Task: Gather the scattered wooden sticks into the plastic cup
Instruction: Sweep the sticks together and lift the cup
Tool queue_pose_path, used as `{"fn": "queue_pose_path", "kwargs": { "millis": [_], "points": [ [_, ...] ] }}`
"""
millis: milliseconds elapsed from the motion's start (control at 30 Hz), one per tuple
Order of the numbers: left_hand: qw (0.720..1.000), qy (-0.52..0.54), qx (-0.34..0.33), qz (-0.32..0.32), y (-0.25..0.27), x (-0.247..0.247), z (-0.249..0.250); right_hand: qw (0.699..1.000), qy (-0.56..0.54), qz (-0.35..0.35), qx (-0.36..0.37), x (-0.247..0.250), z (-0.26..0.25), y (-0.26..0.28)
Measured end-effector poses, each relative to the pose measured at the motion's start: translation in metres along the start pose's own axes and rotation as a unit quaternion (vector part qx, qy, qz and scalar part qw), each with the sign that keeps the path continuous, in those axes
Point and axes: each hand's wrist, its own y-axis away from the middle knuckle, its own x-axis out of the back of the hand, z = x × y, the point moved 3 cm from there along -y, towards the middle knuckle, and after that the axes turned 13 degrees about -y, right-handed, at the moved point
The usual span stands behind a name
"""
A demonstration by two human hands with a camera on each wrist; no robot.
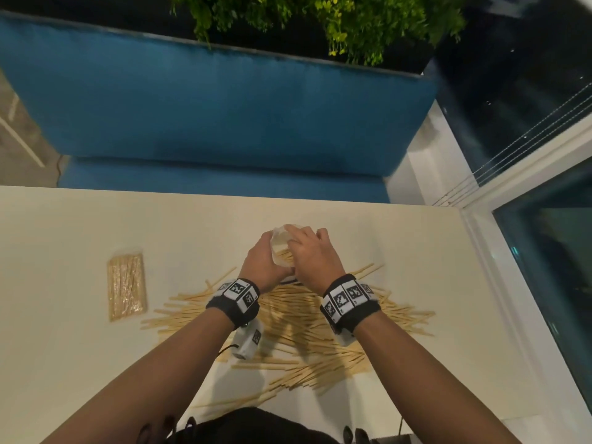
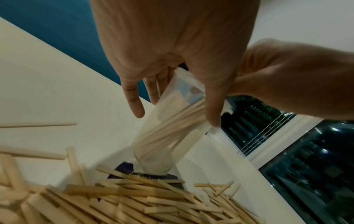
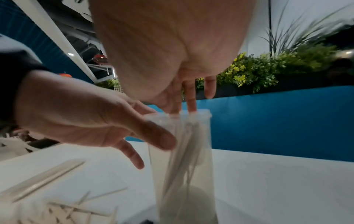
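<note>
1. A clear plastic cup (image 1: pixel 282 248) stands on the cream surface (image 1: pixel 80 225), at the far edge of the heap of scattered wooden sticks (image 1: pixel 301 318), and both hands meet at it.
2. The left hand (image 1: pixel 261 262) has its grip round the cup's left side: in the left wrist view the thumb lies down the near wall and the fingers (image 2: pixel 153 84) wrap behind it, the little finger standing loose and apart.
3. The right hand (image 1: pixel 312 257) reaches over the cup's mouth; in the right wrist view its fingertips (image 3: pixel 191 104) touch the rim, straight and close together. Whether this grip has hold of any stick cannot be told.
4. A bundle of sticks already leans slantwise inside the cup (image 2: pixel 168 124), their tops near the rim.
5. The cup's base sits on a dark blue patch (image 2: pixel 122 168) on the surface, partly covered by the nearest sticks of the heap (image 2: pixel 134 197).
6. The heap spreads towards the person from the cup, under both wrists, with single sticks straying to either side.
7. Left of the heap, well apart from the cup, lies a flat clear packet of sticks (image 1: pixel 127 286).
8. Beyond the surface, behind the cup, stands a blue upholstered bench (image 1: pixel 224 104), with green plants (image 1: pixel 320 17) behind its back.
</note>
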Motion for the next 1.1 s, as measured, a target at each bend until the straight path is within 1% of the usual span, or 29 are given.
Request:
{"fn": "queue_pose_path", "kwargs": {
  "millis": [33, 100, 167, 300, 367, 433, 567, 633, 700, 767, 800, 833, 900, 933, 1000, 1033, 1100],
  "points": [
    [1.0, -0.008, -0.004, -0.003, -0.001, 0.0, 0.001, 1.0, 0.007, 0.002, -0.001, 0.003, 0.001, 0.001],
    [1.0, -0.017, -0.007, -0.002, 0.0, -0.001, 0.003, 1.0, 0.006, -0.004, 0.023, 0.008, 0.002, -0.001],
    [1.0, -0.014, -0.007, 0.0, 0.002, -0.001, 0.004, 0.998, 0.025, -0.044, 0.044, 0.007, 0.002, -0.007],
    [1.0, -0.003, -0.003, 0.001, 0.003, 0.001, 0.003, 0.984, 0.136, -0.115, 0.015, 0.003, 0.001, -0.017],
    [1.0, 0.003, -0.001, 0.0, 0.004, 0.001, 0.004, 0.977, 0.175, -0.123, -0.001, 0.001, -0.002, -0.018],
    [1.0, 0.012, 0.0, -0.001, 0.005, 0.0, 0.004, 0.977, 0.181, -0.112, -0.026, 0.003, -0.001, -0.021],
    [1.0, 0.017, 0.004, 0.002, 0.004, -0.001, 0.002, 0.986, 0.132, -0.083, -0.065, 0.009, 0.002, -0.021],
    [1.0, 0.015, 0.0, 0.004, 0.004, 0.0, 0.002, 0.988, 0.113, -0.072, -0.072, 0.009, 0.003, -0.015],
    [1.0, 0.014, -0.006, 0.003, 0.005, 0.002, 0.002, 0.993, 0.086, -0.029, -0.072, 0.006, 0.004, -0.005],
    [1.0, 0.016, -0.007, 0.005, 0.005, 0.002, 0.003, 0.995, 0.035, 0.047, -0.076, 0.005, 0.004, 0.007],
    [1.0, 0.014, -0.006, 0.007, 0.006, 0.002, 0.003, 0.995, 0.012, 0.068, -0.075, 0.002, 0.002, 0.014],
    [1.0, 0.011, -0.006, 0.007, 0.006, 0.002, 0.003, 0.996, -0.003, 0.062, -0.07, -0.002, 0.0, 0.02],
    [1.0, 0.005, -0.008, 0.006, 0.007, 0.001, 0.005, 0.998, -0.014, 0.021, -0.063, -0.013, -0.004, 0.029],
    [1.0, 0.003, -0.01, 0.005, 0.007, 0.001, 0.007, 0.997, -0.034, 0.019, -0.066, -0.016, -0.005, 0.032],
    [1.0, -0.001, -0.013, 0.005, 0.008, 0.002, 0.009, 0.99, -0.094, 0.059, -0.083, -0.012, -0.005, 0.034],
    [1.0, -0.004, -0.012, 0.005, 0.008, 0.002, 0.008, 0.988, -0.106, 0.066, -0.089, -0.011, -0.006, 0.035],
    [1.0, -0.003, -0.013, 0.002, 0.009, 0.002, 0.008, 0.991, -0.099, 0.026, -0.088, -0.014, -0.008, 0.037]
  ]
}}
